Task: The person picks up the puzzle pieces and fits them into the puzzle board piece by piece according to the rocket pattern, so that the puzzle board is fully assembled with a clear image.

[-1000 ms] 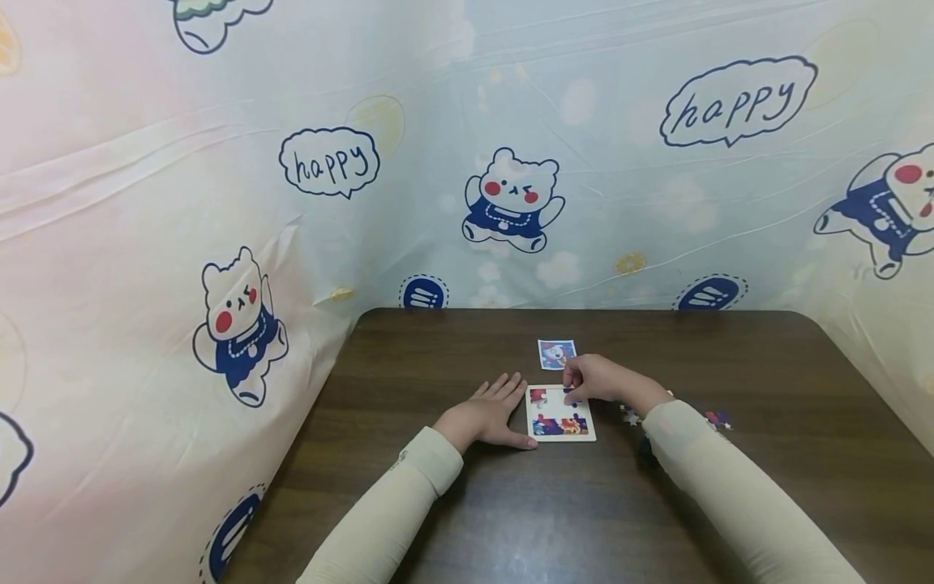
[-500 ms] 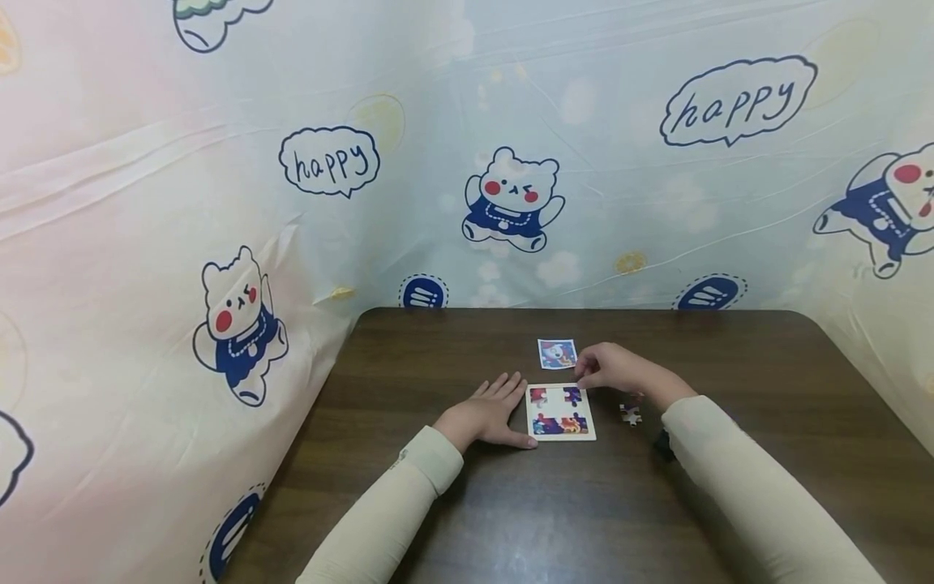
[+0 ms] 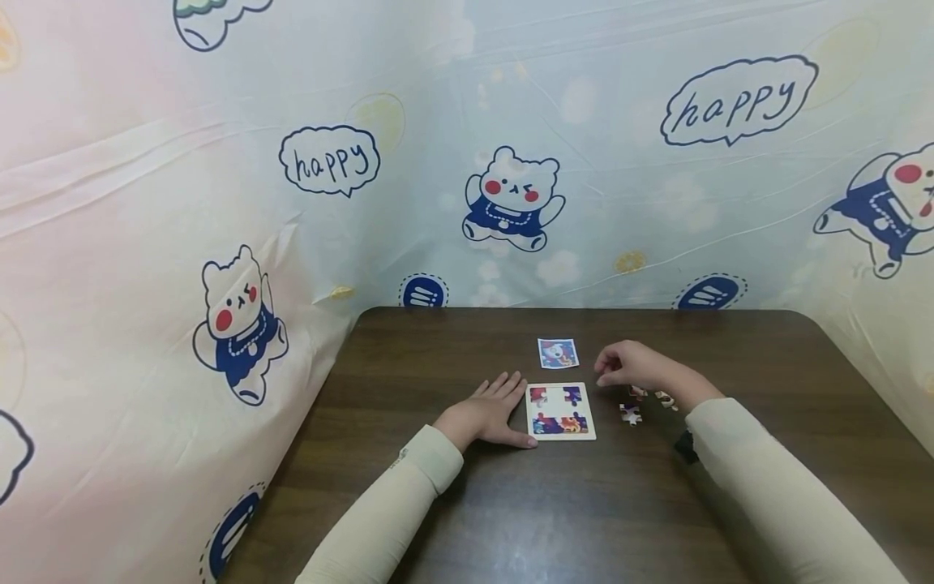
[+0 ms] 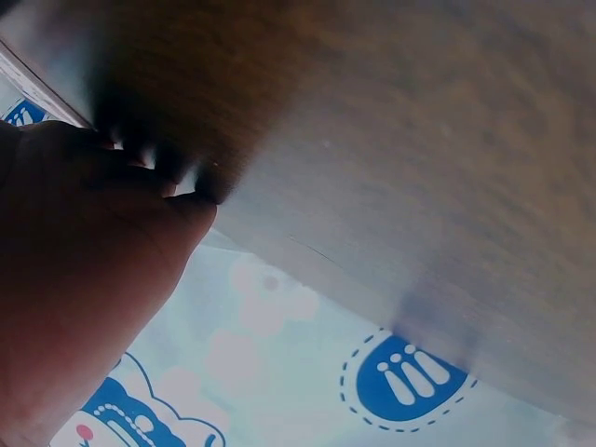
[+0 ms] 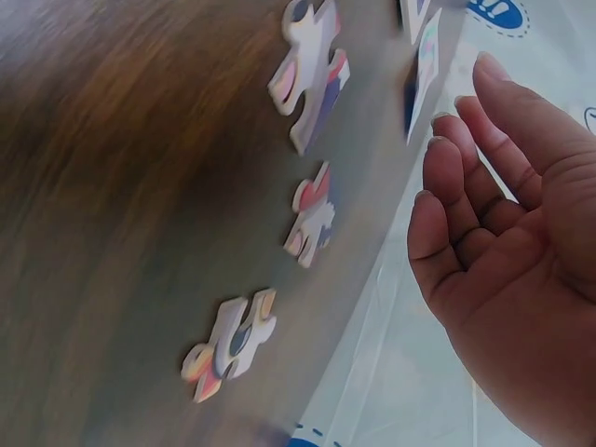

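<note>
A white-framed jigsaw board (image 3: 554, 401) lies in the middle of the table, with jigsaw pieces along its bottom and in both top corners; its centre is white. My left hand (image 3: 485, 418) rests spread beside the board's left edge, thumb at the lower left corner. To the right of the board, my right hand (image 3: 642, 369) hovers with loosely bent fingers. The right wrist view shows nothing between its fingertips. Close below that hand are loose jigsaw pieces (image 3: 631, 414); three show in the right wrist view, one jigsaw piece (image 5: 312, 214) between the other two.
A small printed picture card (image 3: 558, 354) lies behind the board. The brown wooden table (image 3: 438, 341) has rounded far corners. Behind and left of it hangs a pale cloth (image 3: 438, 203) with cartoon bears. Something small and black (image 3: 687, 447) shows under the right cuff.
My right hand has left the board's top right corner and moved right toward the loose pieces. The top right piece now shows uncovered. My left hand has stayed in place.
</note>
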The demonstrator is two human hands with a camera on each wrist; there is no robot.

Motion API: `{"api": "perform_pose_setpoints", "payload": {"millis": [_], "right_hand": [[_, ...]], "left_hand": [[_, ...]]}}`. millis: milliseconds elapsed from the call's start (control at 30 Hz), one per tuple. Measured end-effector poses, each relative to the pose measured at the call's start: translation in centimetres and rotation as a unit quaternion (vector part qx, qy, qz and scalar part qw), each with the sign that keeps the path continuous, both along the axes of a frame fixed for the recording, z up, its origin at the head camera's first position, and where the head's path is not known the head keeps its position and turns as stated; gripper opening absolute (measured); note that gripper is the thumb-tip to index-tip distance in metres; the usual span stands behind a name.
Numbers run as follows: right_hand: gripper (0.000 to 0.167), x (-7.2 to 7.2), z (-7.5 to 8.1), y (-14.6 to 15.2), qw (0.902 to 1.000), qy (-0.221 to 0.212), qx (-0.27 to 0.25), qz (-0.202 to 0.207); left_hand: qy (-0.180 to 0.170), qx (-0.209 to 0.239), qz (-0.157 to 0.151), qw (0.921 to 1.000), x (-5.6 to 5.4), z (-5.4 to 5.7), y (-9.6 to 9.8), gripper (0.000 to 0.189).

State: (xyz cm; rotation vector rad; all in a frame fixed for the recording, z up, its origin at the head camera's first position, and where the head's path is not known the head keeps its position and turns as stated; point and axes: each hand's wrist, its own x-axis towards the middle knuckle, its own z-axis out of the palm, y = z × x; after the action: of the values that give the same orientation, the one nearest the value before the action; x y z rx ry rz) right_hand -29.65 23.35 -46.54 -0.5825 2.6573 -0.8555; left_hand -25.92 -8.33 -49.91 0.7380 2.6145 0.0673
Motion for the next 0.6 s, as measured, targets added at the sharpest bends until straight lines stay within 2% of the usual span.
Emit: {"api": "perform_pose_setpoints", "payload": {"millis": [200,300,600], "right_hand": [[0.016,0.1,-0.3,1.0,0.9999,-0.001,0.011,-0.005],[0.016,0.2,-0.6,1.7,0.9999,-0.004,0.009,-0.008],[0.017,0.8,-0.8,3.7,0.9998,0.01,0.009,-0.012]], "left_hand": [[0.0,0.001,-0.003,1.0,-0.1,0.0,0.1,0.118],[0.002,0.003,-0.001,1.0,-0.3,-0.5,0.0,0.118],[0.003,0.012,-0.004,0.9999,0.2,0.2,-0.1,0.116]]}}
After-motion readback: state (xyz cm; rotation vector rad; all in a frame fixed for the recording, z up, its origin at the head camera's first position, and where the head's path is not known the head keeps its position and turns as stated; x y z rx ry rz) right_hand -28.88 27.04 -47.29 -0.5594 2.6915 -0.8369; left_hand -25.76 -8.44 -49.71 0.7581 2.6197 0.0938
